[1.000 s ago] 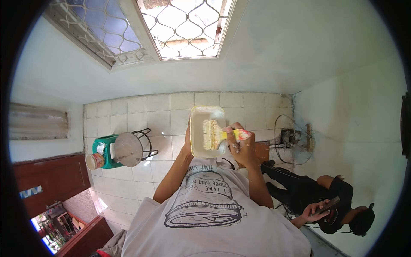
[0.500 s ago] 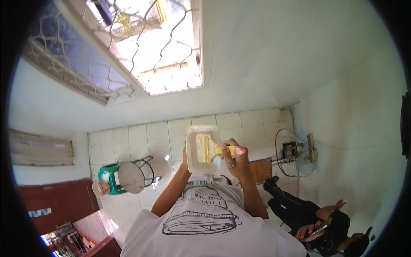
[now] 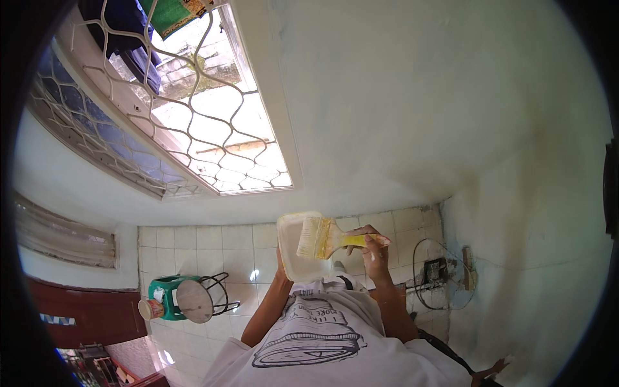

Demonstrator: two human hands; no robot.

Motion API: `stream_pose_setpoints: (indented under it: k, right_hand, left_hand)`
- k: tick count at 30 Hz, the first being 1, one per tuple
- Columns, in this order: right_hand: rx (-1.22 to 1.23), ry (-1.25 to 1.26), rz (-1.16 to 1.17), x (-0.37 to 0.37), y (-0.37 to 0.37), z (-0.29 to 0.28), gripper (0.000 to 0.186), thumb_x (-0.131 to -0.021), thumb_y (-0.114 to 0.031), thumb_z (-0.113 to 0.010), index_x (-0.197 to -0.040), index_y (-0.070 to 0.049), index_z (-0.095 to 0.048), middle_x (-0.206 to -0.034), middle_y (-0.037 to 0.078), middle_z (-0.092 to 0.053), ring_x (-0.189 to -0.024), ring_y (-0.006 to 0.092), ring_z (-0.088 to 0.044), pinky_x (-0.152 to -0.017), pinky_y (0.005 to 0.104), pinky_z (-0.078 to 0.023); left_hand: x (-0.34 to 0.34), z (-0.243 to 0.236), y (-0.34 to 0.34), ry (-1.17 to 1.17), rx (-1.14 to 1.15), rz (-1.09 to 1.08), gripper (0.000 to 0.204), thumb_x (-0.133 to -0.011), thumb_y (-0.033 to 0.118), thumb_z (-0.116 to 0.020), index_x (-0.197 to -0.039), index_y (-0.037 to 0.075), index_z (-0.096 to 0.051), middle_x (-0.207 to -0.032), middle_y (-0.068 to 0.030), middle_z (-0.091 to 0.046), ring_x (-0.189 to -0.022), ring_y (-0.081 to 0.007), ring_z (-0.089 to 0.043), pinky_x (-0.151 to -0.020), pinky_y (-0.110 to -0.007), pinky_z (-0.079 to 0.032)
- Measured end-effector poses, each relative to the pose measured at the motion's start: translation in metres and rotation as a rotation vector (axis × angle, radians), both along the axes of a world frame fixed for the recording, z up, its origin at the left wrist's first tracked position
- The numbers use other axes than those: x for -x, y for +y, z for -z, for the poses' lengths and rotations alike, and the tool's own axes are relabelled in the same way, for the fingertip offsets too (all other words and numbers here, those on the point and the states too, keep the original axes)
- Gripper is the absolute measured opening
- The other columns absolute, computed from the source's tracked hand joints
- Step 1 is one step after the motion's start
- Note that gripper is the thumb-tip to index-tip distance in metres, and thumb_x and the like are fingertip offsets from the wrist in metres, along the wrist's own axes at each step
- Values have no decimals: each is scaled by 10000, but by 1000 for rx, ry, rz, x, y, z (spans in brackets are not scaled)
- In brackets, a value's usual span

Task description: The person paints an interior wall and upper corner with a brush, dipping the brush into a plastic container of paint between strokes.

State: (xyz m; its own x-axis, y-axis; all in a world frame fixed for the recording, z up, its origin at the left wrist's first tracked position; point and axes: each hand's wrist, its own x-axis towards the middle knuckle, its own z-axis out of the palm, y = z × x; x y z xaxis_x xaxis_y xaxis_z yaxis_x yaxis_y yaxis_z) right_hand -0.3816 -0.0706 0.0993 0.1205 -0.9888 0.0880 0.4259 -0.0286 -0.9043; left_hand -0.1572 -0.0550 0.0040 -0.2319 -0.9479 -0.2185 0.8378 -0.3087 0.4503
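A wide paintbrush (image 3: 320, 239) with pale, paint-coated bristles and a yellow handle is in my right hand (image 3: 374, 253), whose fingers close round the handle. The bristles point left and lie over a shallow whitish paint tray (image 3: 304, 269) with rounded corners. Whether they touch its inside, I cannot tell. My left hand (image 3: 280, 264) holds the tray at its left side; most of those fingers are hidden behind and under it.
A barred window (image 3: 222, 138) opens in the pale wall (image 3: 387, 129) ahead. On the left stand a green plastic stool (image 3: 169, 298), a round-topped stool (image 3: 195, 301) and a tub (image 3: 150, 309). A looped cable (image 3: 418, 274) hangs at right. Another person's hand (image 3: 493, 371) shows lower right.
The view has tilted up, showing more window. The brush has risen and turned slightly, its handle reaching further right. The other person has mostly dropped out of the picture.
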Motion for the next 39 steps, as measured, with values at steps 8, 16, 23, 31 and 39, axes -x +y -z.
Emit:
stream_pose_setpoints:
  k: [8, 16, 23, 31, 39]
  right_hand:
    - [-130, -382, -142, 46, -35, 3, 618, -941, -271, -566, -1384, 146, -454, -1160, 283, -657, -1064, 372, -681, -966, 441, -548]
    - [-283, -193, -192, 37, -83, -4, 669, -905, -232, -604, -1433, 111, -377, -1083, 227, -657, -1007, 297, -667, -824, 343, -577]
    - [-489, 59, -60, -11, -109, 15, 362, -939, -257, -563, -1214, -21, -569, -657, 0, -480, -493, 100, -418, -451, 255, -329]
    - [-216, 168, 138, -53, -138, -129, 366, -1002, -337, -534, -1136, -8, -625, -564, -35, -423, -423, 62, -343, -425, 230, -257]
    - [-20, 289, 236, -65, -132, -93, 347, -1023, -333, -504, -1130, -27, -626, -565, -31, -431, -436, 63, -342, -432, 243, -259]
  left_hand:
    - [22, 36, -33, 85, -18, -85, 582, -1046, 486, -386, -1446, 72, -472, -1342, -144, -604, -1158, -309, -642, -953, -503, -567]
    - [7, 46, -45, 89, -37, -150, 571, -1043, 480, -402, -1442, 79, -479, -1338, -133, -608, -1154, -305, -644, -943, -501, -572]
    - [-36, 49, -56, 116, -21, -145, 562, -1040, 475, -415, -1439, 86, -486, -1335, -123, -611, -1150, -300, -646, -935, -499, -576]
    - [-89, 55, -69, 161, 37, -129, 551, -1036, 469, -431, -1434, 93, -493, -1331, -111, -615, -1145, -296, -648, -926, -496, -581]
    - [-122, 65, -46, 207, 46, -116, 547, -1033, 468, -439, -1434, 99, -495, -1333, -105, -615, -1147, -295, -647, -925, -497, -582]
